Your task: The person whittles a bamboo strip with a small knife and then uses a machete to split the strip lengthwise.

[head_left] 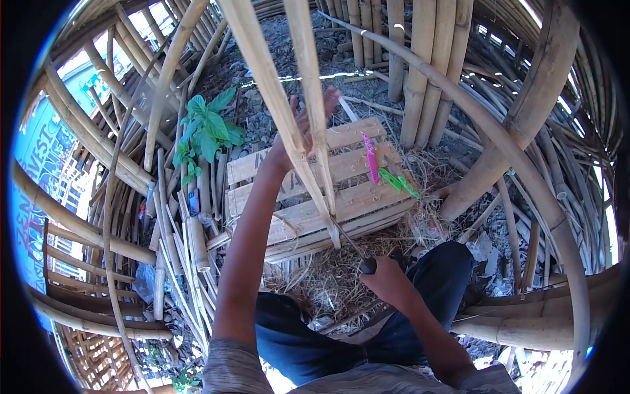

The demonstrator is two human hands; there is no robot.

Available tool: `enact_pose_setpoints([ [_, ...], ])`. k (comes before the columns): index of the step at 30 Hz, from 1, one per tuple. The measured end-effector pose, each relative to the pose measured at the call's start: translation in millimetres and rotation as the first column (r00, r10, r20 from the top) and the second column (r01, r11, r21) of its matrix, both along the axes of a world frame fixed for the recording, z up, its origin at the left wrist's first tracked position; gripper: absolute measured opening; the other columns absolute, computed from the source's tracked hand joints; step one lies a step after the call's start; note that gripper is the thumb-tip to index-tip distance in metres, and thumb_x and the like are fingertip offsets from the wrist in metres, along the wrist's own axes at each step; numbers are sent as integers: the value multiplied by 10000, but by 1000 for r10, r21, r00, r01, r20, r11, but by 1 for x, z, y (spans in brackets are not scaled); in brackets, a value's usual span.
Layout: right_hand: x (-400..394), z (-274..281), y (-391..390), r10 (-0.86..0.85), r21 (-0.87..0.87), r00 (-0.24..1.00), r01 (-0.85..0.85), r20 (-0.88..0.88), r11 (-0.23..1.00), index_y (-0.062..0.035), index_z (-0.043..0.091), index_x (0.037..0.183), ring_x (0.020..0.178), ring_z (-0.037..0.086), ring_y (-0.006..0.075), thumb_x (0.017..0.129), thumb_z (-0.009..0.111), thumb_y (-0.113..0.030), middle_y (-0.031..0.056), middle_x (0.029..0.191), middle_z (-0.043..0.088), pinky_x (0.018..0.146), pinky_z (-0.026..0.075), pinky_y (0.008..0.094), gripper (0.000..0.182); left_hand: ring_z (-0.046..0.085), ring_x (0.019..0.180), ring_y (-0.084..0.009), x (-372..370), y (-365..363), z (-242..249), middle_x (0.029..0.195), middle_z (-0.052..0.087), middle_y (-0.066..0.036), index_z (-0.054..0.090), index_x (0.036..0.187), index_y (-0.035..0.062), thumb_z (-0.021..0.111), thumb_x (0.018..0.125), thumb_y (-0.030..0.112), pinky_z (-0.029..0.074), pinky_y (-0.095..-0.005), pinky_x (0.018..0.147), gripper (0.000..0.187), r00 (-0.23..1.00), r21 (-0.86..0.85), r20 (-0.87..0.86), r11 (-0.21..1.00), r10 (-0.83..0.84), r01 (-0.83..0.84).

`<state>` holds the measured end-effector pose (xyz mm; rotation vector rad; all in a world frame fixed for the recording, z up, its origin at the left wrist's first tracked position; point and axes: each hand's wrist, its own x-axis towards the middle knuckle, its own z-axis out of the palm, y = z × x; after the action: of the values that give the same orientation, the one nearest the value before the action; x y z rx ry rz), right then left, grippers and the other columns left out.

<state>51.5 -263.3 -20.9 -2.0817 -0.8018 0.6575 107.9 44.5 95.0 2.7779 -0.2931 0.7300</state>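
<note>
A long split bamboo pole stands before me, parted into two strips that meet near its lower end. My left hand is raised at the strips, fingers spread, partly hidden behind them. Low in the middle, my right hand is closed round the dark handle of a knife. The thin blade reaches up and left to the split near the pole's lower end. Behind the pole lies a slatted wooden crate.
On the crate lie a pink wrapper-like item and a green one. A leafy plant grows at the left. Bamboo poles surround the spot. Shavings cover the ground between my knees.
</note>
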Motion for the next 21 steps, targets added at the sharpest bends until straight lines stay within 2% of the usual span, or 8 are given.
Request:
enact_pose_setpoints([
  [1,1,-2,0,-6,0,1000,6,-11,1000,51,603,764,540,613,312,720,665,-162,182,606,597,534,470,387,227,57,1429,-151,11,16,-35,1542,158,34,156,1485,204,96,971,504,-99,-458,1126,598,995,-79,67,995,69,-63],
  [3,2,-2,-4,44,-192,995,-61,-94,980,62,621,781,757,631,409,712,646,-183,259,725,624,671,499,442,256,70,1430,-163,25,58,-182,1544,150,29,127,1488,192,118,978,491,-82,-474,1126,591,951,478,-185,868,247,-133],
  [4,7,0,-3,55,-190,996,-69,-75,979,62,621,781,757,631,409,712,646,-183,259,725,624,671,499,442,256,70,1430,-163,21,55,-173,1544,150,29,127,1488,192,118,978,491,-82,-474,1126,591,951,478,-166,865,259,-152],
  [8,-1,-15,-7,-22,-122,998,14,-62,992,56,623,787,744,631,405,701,667,-190,242,711,624,663,500,432,264,92,1428,-187,7,16,-100,1535,184,6,182,1480,191,211,988,451,29,-502,1141,558,985,-101,-135,990,-109,96],
  [12,1,-14,-8,-78,-64,986,69,-149,996,56,610,780,717,630,396,694,699,-199,233,687,615,634,485,425,283,124,1421,-216,4,-1,-90,1525,209,-22,318,1437,171,258,1003,350,99,-430,1161,473,997,237,-74,971,-11,28],
  [16,1,30,-22,-22,7,995,23,-99,1000,56,596,767,701,625,393,712,700,-208,235,677,608,620,471,430,289,131,1420,-198,-12,-25,-72,1516,237,-7,367,1415,204,286,1001,336,34,-426,1164,442,977,42,-203,997,-57,67],
  [18,-1,64,-30,67,-5,995,-68,-67,998,55,572,780,455,582,188,760,697,-182,92,557,580,436,436,315,269,132,1419,-192,-28,-37,-50,1511,250,-8,379,1408,205,289,1000,345,30,-429,1163,441,976,-27,-216,999,-42,37],
  [21,-1,81,-35,137,-38,990,-138,-34,990,57,571,787,450,575,180,768,707,-199,93,562,582,432,427,304,290,160,1413,-183,-41,-39,-49,1492,297,-24,413,1387,205,305,994,362,30,-446,1160,437,994,53,-109,998,31,-25],
])
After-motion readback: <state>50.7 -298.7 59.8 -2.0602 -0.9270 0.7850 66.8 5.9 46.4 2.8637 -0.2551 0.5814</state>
